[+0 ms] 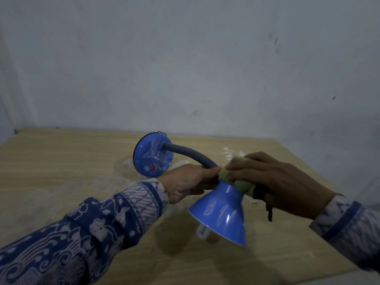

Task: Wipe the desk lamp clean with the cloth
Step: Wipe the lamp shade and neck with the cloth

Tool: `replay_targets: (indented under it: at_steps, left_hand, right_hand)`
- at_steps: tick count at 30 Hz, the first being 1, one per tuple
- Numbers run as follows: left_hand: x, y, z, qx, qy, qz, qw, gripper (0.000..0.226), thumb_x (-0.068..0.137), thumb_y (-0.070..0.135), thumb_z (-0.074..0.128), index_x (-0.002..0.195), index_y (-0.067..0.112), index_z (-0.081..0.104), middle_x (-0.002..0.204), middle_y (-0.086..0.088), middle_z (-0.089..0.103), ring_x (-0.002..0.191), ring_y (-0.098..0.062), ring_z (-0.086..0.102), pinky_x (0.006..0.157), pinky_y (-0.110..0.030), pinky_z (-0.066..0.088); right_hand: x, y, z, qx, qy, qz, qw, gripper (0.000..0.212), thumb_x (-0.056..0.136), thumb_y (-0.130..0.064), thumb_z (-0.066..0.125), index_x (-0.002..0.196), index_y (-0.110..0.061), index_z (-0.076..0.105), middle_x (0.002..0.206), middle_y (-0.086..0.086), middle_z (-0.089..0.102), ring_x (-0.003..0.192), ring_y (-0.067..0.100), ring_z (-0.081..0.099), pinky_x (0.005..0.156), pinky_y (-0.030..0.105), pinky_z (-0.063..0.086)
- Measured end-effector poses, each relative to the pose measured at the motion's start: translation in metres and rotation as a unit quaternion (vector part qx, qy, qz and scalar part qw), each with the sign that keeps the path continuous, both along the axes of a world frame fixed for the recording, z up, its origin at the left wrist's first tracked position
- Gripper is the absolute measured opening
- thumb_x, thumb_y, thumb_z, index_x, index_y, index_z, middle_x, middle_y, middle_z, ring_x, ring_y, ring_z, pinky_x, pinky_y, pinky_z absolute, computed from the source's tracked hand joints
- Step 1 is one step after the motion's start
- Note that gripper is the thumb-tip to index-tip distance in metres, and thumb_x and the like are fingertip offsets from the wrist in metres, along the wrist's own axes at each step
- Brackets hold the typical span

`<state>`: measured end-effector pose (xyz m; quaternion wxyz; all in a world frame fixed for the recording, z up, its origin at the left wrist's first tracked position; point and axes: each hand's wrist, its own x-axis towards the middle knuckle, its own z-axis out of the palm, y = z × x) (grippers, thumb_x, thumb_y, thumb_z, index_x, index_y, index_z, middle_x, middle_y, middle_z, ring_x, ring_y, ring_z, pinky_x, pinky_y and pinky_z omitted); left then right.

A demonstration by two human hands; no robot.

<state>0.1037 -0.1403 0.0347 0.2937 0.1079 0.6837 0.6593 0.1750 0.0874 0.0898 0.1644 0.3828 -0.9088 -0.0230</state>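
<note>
The lamp point(205, 182) is held up off the tabletop point(61, 161), lying roughly sideways across the middle of the view. Its round blue base point(153, 155) is tipped on edge at about 10 o'clock from the hands, its top face turned toward the camera, with a small red switch point(153, 166) near its lower rim. A grey bendy neck point(191, 154) arcs from the base toward 4 o'clock and meets the blue cone shade point(222, 212), whose wide mouth opens toward 5 o'clock; a white bulb point(202, 231) peeps out at the rim.

The left hand point(189, 182) has its fingers curled round the neck just where it joins the shade. Right beside it, at 3 o'clock, the right hand point(273, 182) grips a yellow-green cloth point(236, 175), wrapping it over the narrow top of the shade. Both sleeves are blue-and-white patterned. A dark strap point(269, 212) hangs below the right hand. A pale wall point(185, 58) stands behind the tabletop.
</note>
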Motion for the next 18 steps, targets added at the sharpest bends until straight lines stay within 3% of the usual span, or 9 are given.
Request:
replay_targets:
  at_steps: [4,7,9,12,15,18]
  left_hand:
    - [0.003,0.001,-0.003,0.014,-0.008,-0.007,1.000,0.038,0.093,0.040,0.065,0.120,0.014,0.068,0.116,-0.003,0.074,0.112,-0.020,0.068,0.111,-0.048,0.041]
    - [0.002,-0.004,0.000,0.040,-0.008,-0.017,0.999,0.029,0.096,0.036,0.062,0.116,0.017,0.069,0.114,-0.001,0.074,0.112,-0.020,0.067,0.110,-0.047,0.043]
    - [0.000,-0.008,0.003,0.067,-0.017,-0.026,0.997,0.024,0.098,0.033,0.059,0.113,0.018,0.070,0.114,-0.002,0.073,0.112,-0.023,0.067,0.107,-0.045,0.047]
    - [-0.001,-0.010,0.002,0.095,-0.031,-0.044,0.994,0.021,0.100,0.030,0.057,0.106,0.020,0.074,0.111,-0.004,0.072,0.108,-0.027,0.067,0.099,-0.043,0.051]
    - [-0.002,-0.011,0.002,0.095,-0.032,-0.035,0.994,0.024,0.097,0.031,0.059,0.087,0.023,0.079,0.095,-0.002,0.071,0.092,-0.024,0.065,0.095,-0.041,0.047]
    - [-0.003,-0.017,0.006,0.089,-0.030,-0.025,0.995,0.021,0.096,0.031,0.061,0.088,0.020,0.077,0.091,-0.001,0.070,0.089,-0.022,0.062,0.098,-0.043,0.041]
  right_hand:
    - [-0.018,0.016,0.002,-0.154,-0.043,-0.048,0.986,0.061,0.078,0.002,0.069,0.129,-0.031,0.061,0.133,-0.008,0.061,0.124,0.016,0.052,0.095,0.050,0.050]
    - [-0.013,0.015,0.005,-0.217,-0.030,-0.039,0.975,0.054,0.082,0.005,0.070,0.125,-0.026,0.064,0.131,-0.008,0.062,0.126,0.013,0.053,0.100,0.044,0.049]
    - [-0.008,0.009,0.005,-0.211,-0.041,-0.002,0.977,0.047,0.085,-0.004,0.069,0.128,-0.024,0.064,0.133,-0.008,0.061,0.130,0.012,0.051,0.103,0.035,0.046]
    - [-0.010,0.005,0.000,-0.262,-0.043,-0.018,0.964,0.036,0.088,-0.012,0.064,0.122,-0.023,0.067,0.126,-0.009,0.065,0.118,0.011,0.060,0.095,0.035,0.052]
    - [-0.010,0.011,0.005,-0.403,-0.096,-0.064,0.908,0.041,0.085,0.012,0.059,0.112,-0.017,0.069,0.103,-0.009,0.072,0.084,0.015,0.071,0.071,0.040,0.060]
    - [-0.002,0.012,0.013,-0.446,-0.122,-0.049,0.885,0.049,0.084,0.020,0.054,0.112,-0.017,0.068,0.100,-0.004,0.073,0.088,0.016,0.071,0.079,0.038,0.059]
